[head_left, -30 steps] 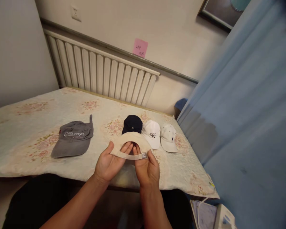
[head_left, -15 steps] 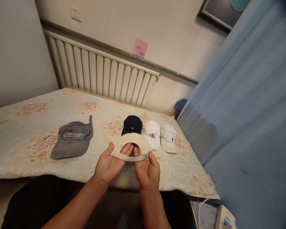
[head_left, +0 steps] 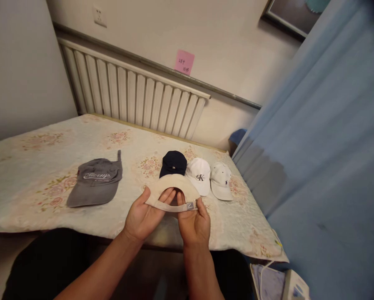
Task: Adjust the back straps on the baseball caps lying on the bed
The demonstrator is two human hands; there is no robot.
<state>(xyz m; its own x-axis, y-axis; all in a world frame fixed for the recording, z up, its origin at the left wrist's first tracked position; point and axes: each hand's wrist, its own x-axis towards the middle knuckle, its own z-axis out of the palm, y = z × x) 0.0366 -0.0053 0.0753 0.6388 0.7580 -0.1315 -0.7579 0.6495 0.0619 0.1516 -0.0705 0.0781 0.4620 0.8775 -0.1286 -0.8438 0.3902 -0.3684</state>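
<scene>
Cream cloth cap: arched opening, brim hidden.
Left grip, right grip: clamped on cap.
Navy cap, centre: part-covered.

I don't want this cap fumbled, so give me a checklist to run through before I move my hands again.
1. Left hand gripping the cream cap at its edge: ok.
2. Right hand gripping the opposite edge, beside the buckle: ok.
3. Back strap spanning the cap's opening: ok.
4. Front of the cream cap checked: cannot tell, it is turned out of view.
5. Navy cap fully visible: not ok, the cream cap hides part of its brim.
6. Grey cap lying apart from the other caps: ok.
</scene>
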